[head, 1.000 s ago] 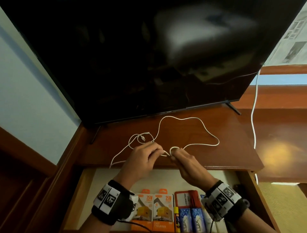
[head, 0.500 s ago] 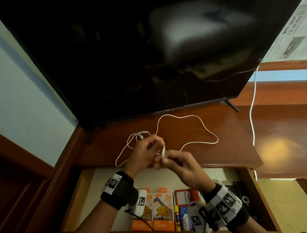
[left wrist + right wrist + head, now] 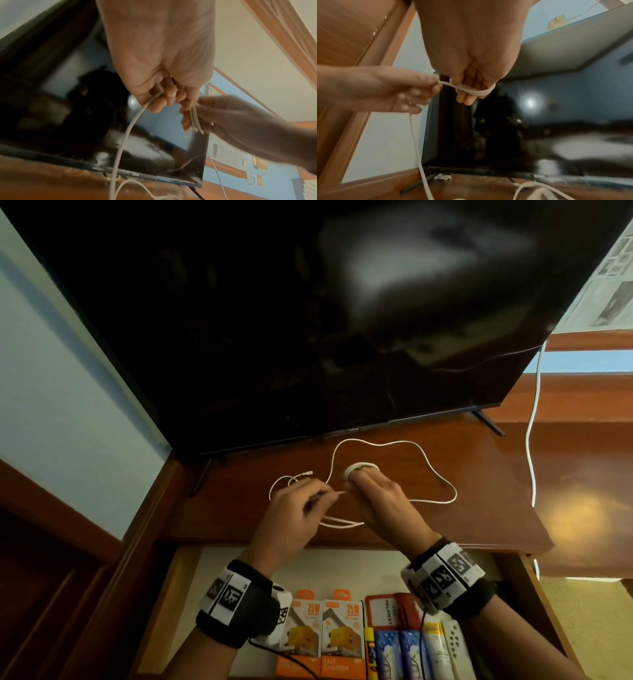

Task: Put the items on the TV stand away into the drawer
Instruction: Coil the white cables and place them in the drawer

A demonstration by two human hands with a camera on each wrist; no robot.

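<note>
Here the white cable (image 3: 394,445) coils crosswise round the right hand's (image 3: 380,501) fingers (image 3: 467,97) — left hand (image 3: 291,518) pinches its strand.

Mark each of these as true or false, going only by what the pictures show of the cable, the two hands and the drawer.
1. The white cable is wound around the fingers of the right hand. True.
2. The left hand is empty. False: it pinches the cable and feeds it toward the right hand.
3. The whole cable is already coiled. False: a long loop still lies on the TV stand.
4. The drawer below the stand is open. True.
5. The drawer holds nothing. False: two orange charger boxes and other packs lie in it.
</note>
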